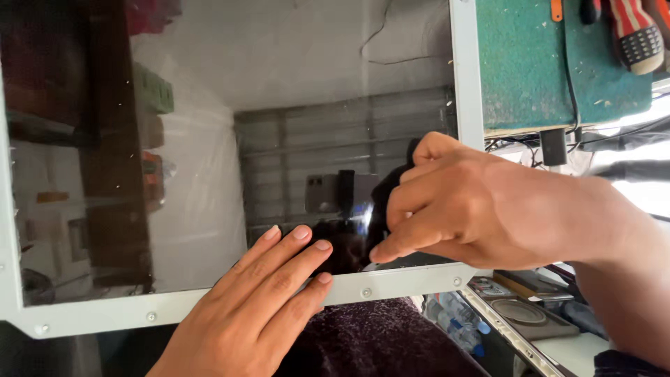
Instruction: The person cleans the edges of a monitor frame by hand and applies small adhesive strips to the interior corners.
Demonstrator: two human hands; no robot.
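Left hand (262, 307) flat, open, bracing glossy panel (209, 174) at metal frame (391, 286); right hand (447, 202) pinches dark cloth (391, 188). Wipe best with steady pressure.

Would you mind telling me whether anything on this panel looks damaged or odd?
No cracks show. The glossy panel carries scattered pale dust specks, mainly toward its left; both hands rest near its lower metal frame.

The left hand (262, 307) lies flat with its fingers straight and spread a little. The right hand (447, 206) is curled, fingers bent and pointing left.
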